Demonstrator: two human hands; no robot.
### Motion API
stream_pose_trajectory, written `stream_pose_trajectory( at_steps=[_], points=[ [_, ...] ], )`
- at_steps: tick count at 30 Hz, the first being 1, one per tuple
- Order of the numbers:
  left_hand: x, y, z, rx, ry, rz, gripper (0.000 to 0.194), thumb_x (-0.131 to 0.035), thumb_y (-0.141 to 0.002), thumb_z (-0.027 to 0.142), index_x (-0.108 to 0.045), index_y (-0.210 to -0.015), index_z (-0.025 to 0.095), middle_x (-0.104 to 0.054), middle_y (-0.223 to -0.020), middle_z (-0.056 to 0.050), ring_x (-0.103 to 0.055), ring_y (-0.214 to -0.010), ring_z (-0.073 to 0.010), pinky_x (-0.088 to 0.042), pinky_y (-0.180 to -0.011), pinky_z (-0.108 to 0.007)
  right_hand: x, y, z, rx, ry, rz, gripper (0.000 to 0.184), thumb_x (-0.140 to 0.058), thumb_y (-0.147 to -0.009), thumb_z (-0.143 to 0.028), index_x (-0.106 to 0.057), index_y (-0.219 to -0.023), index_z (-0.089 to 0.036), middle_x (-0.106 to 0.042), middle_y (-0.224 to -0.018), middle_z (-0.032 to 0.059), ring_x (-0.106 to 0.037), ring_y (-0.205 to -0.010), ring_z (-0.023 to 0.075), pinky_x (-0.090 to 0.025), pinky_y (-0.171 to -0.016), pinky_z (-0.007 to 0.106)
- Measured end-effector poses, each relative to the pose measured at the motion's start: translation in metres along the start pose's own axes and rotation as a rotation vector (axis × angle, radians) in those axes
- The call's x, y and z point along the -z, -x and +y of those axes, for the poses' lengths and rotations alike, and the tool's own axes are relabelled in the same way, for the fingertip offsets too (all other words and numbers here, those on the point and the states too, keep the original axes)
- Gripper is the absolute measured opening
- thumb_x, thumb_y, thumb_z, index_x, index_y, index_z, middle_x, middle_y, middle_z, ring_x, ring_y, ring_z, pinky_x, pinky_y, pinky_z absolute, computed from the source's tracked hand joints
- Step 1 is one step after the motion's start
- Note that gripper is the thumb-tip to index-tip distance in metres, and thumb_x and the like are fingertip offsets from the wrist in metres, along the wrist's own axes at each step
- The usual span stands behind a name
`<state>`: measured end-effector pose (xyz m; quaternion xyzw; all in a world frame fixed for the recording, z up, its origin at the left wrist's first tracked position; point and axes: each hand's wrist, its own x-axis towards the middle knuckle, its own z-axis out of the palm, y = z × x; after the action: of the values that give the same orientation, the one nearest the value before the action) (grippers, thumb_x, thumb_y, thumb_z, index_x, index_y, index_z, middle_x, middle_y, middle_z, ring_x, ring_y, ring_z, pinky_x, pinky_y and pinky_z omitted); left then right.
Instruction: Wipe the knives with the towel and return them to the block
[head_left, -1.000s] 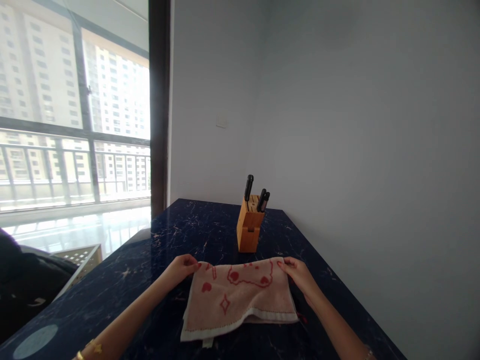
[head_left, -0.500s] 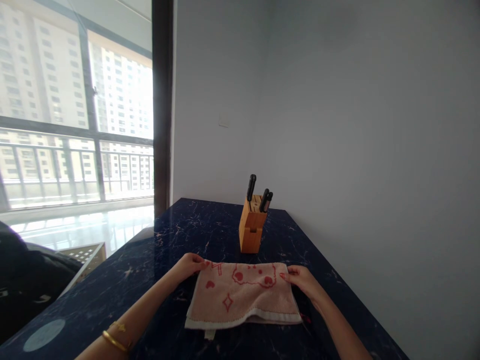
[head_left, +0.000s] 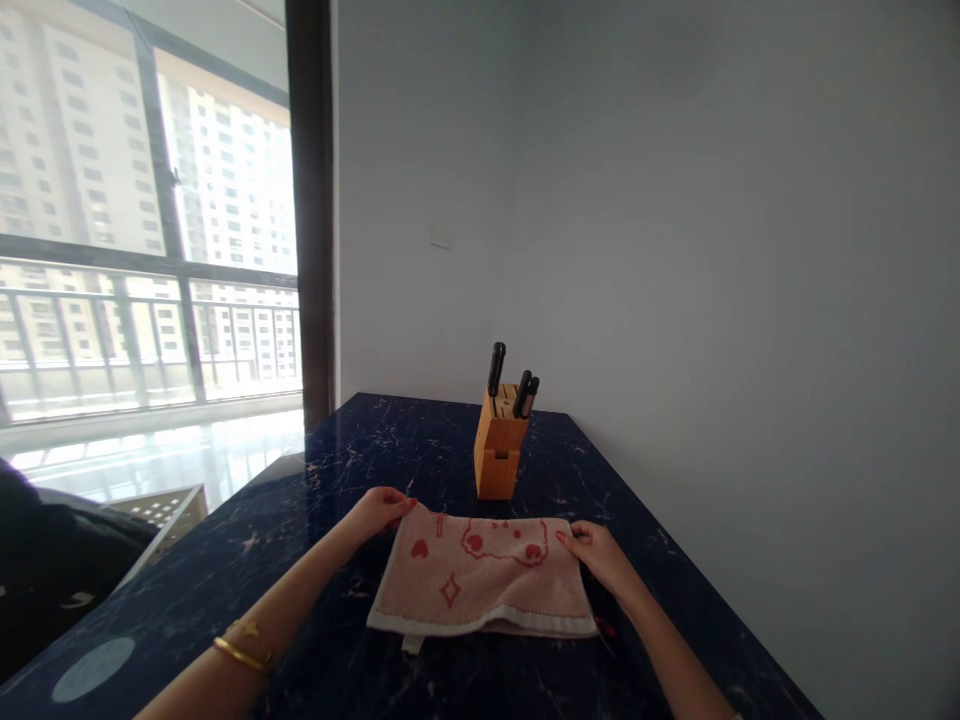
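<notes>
A pink towel with red heart and outline patterns lies folded on the dark blue marbled table, its white hem toward me. My left hand pinches its far left corner, which is lifted slightly. At the far right corner, my right hand grips the cloth between thumb and fingers. Just beyond the towel stands a wooden knife block with black-handled knives in its slots. Neither hand touches the block.
Grey-white walls border the table's far and right sides. On the left are a large window, a dark bundle and a perforated light-coloured crate. A pale round patch marks the table's near left.
My left hand has raised the towel's far left corner a little. The towel's far edge now slopes down to the right. The whole view has shifted slightly.
</notes>
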<state>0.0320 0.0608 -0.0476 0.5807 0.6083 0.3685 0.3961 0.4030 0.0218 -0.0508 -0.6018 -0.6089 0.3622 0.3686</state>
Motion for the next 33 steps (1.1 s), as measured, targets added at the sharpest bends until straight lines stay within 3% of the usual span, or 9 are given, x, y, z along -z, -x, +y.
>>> stream_pose_trajectory(
  at_steps=[5,10,17,28,33],
  points=[
    [-0.007,-0.007,-0.002,-0.064,-0.012,0.036,0.057,-0.059,-0.051,0.068,-0.063,-0.068,0.013,-0.053,-0.047,0.003,-0.047,-0.044,-0.0112,-0.032,-0.044,-0.023,0.0,0.0,0.004,0.002,0.015,-0.04,0.037,-0.063,-0.056,-0.041,-0.06,-0.082,-0.015,-0.055,-0.049,-0.0026,-0.052,-0.048,0.0149,-0.036,-0.048,0.024],
    [-0.013,-0.015,-0.007,-0.094,-0.068,0.102,0.055,-0.056,-0.06,0.064,-0.064,-0.073,0.012,-0.054,-0.049,0.003,-0.049,-0.047,-0.0128,-0.033,-0.044,-0.023,0.0,0.0,0.009,0.047,0.069,-0.009,0.031,-0.059,-0.064,-0.037,-0.061,-0.086,-0.015,-0.057,-0.053,-0.0022,-0.053,-0.05,0.0143,-0.036,-0.05,0.023],
    [-0.016,-0.029,-0.015,-0.075,-0.247,0.15,0.026,-0.05,-0.084,0.037,-0.058,-0.087,0.013,-0.061,-0.083,-0.001,-0.058,-0.072,-0.0129,-0.048,-0.067,-0.03,-0.002,-0.001,0.01,0.086,0.176,0.031,0.021,-0.053,-0.07,-0.027,-0.061,-0.086,-0.015,-0.05,-0.048,-0.0056,-0.047,-0.045,0.0116,-0.031,-0.047,0.022],
    [-0.02,-0.025,-0.011,-0.074,-0.465,0.177,0.025,-0.049,-0.086,0.036,-0.056,-0.096,0.014,-0.059,-0.093,-0.003,-0.057,-0.081,-0.0146,-0.047,-0.073,-0.035,-0.006,0.002,0.009,0.041,0.429,0.082,0.019,-0.049,-0.076,-0.022,-0.057,-0.093,-0.02,-0.053,-0.056,-0.0039,-0.052,-0.055,0.0132,-0.03,-0.051,0.022],
    [-0.018,-0.016,-0.001,-0.139,-0.548,0.168,0.017,-0.046,-0.085,0.029,-0.055,-0.086,0.015,-0.059,-0.081,-0.004,-0.057,-0.076,-0.0166,-0.042,-0.07,-0.03,-0.008,0.009,0.003,0.007,0.566,0.136,0.015,-0.05,-0.077,-0.024,-0.054,-0.092,-0.022,-0.058,-0.066,-0.0002,-0.056,-0.063,0.0162,-0.03,-0.054,0.023]
  ],
)
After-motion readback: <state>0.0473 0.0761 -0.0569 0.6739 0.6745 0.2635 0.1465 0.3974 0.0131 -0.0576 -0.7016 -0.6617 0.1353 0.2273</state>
